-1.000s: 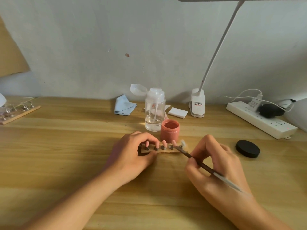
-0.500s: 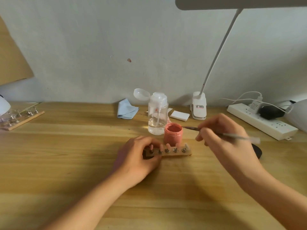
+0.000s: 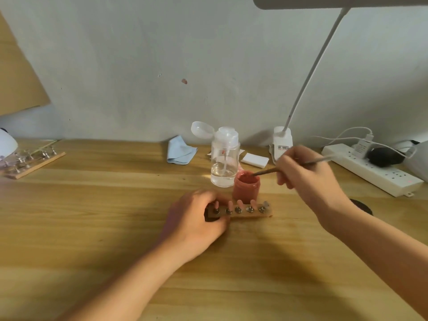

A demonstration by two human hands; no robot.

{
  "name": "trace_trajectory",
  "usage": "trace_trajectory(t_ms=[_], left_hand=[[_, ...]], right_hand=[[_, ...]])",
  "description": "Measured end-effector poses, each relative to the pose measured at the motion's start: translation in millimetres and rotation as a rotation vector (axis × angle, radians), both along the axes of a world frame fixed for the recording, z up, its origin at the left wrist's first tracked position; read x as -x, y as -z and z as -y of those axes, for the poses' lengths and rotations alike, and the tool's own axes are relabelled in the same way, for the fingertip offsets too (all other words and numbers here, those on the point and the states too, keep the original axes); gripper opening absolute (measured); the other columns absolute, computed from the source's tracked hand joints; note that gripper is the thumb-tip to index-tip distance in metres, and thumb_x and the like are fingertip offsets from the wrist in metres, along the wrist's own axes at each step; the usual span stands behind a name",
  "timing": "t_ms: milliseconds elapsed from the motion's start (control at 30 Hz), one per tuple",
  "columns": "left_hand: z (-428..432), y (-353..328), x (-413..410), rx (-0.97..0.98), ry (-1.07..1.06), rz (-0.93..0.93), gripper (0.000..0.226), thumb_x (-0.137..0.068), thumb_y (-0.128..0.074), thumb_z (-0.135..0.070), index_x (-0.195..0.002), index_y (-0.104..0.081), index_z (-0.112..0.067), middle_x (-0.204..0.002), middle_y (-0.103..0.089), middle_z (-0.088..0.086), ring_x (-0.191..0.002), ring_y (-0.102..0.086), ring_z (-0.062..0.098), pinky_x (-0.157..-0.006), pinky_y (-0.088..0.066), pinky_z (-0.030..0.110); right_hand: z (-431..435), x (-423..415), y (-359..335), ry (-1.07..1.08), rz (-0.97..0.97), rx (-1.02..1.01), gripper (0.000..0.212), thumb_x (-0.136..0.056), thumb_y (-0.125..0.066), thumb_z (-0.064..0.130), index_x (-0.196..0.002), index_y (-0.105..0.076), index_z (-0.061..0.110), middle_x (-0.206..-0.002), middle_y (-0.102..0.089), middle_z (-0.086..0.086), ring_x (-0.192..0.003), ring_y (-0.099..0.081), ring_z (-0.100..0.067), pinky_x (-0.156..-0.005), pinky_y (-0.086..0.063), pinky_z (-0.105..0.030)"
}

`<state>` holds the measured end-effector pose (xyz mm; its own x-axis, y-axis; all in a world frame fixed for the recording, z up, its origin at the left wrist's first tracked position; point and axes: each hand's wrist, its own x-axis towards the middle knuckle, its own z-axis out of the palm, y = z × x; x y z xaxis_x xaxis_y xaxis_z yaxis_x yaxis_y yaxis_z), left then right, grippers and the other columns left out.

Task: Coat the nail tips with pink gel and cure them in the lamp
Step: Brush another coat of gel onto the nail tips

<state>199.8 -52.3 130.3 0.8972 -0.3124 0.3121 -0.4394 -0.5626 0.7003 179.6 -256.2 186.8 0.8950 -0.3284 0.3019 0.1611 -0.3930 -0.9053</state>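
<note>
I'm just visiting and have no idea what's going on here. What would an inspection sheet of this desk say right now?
Surface: wooden table, light plank grain.
Job's things: open pink gel jar; brush tip dipped in it; wooden holder with five nail tips, in front of the jar.
Clutter: pump bottle, blue cloth, white pads, black lid, second holder far left.
Grippers: left hand grips the holder's left end; right hand pinches the brush.
Cables: white cable and black adapter at the power strip.
Surroundings: grey wall, desk lamp overhead.

The right hand (image 3: 310, 172) dips a thin brush (image 3: 266, 171) into the open pink gel jar (image 3: 246, 187); the left hand (image 3: 196, 218) grips the wooden nail-tip holder (image 3: 245, 210).
</note>
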Motion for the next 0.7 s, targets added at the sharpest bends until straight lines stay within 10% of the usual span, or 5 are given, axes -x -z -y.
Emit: trace_trajectory(t_ms=[300,700], left_hand=[[1,-1,2,-0.012,0.012,0.029,0.020,-0.078,-0.075,-0.023,-0.077,-0.065,-0.041,-0.086,-0.062,-0.010,-0.085,-0.057,0.006,-0.075,-0.044,0.022],[0,-1,1,0.013,0.030,0.010,0.025,-0.077,-0.075,-0.022,-0.077,-0.063,-0.044,-0.091,-0.066,-0.009,-0.084,-0.056,0.007,-0.081,-0.049,0.031]], right_hand=[[15,70,40,-0.084,0.210,-0.082,0.013,-0.090,-0.058,-0.007,-0.082,-0.058,0.003,-0.070,-0.069,-0.011,-0.062,-0.059,-0.006,-0.059,-0.046,-0.016],[7,65,40,-0.080,0.127,0.133,0.009,-0.081,-0.067,0.011,-0.077,-0.059,0.014,-0.075,-0.071,-0.005,-0.072,-0.066,-0.020,-0.067,-0.052,-0.039]])
